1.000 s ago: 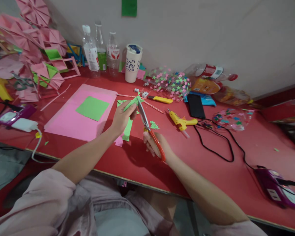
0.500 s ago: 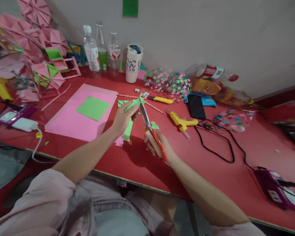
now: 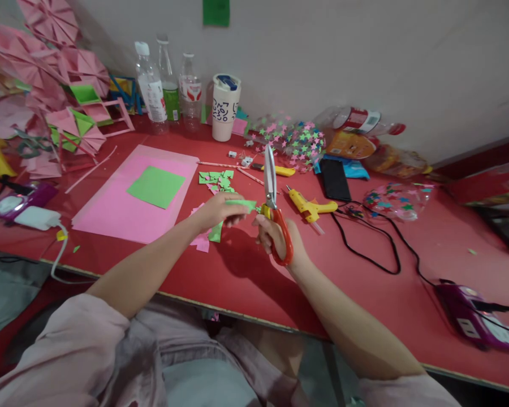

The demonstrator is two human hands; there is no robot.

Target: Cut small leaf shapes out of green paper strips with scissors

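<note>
My left hand (image 3: 224, 211) pinches a strip of green paper (image 3: 244, 203) above the red table. Close to its right, my right hand (image 3: 276, 234) is wrapped round the orange handles of a pair of scissors (image 3: 270, 178), whose blades point up and away from me and look closed. The strip's end lies near the scissors' pivot, beside the blades. Small green paper cuttings (image 3: 220, 180) lie in a heap beyond my left hand. Pink paper scraps (image 3: 201, 242) and another green strip (image 3: 215, 232) lie beneath it, partly hidden.
Pink sheets (image 3: 110, 209) with a green square (image 3: 156, 186) on top lie left. A yellow glue gun (image 3: 311, 206), a yellow cutter knife (image 3: 284, 170) and a phone (image 3: 335, 180) lie right. Bottles (image 3: 152, 93) and a cup (image 3: 225, 107) stand behind. Cables (image 3: 390, 271) run to a purple power strip (image 3: 470, 316).
The scissors have swung upright and moved right, away from the green paper's far end. My left hand has come lower and nearer, turning the strip rightward. The heap of green cuttings shows more fully.
</note>
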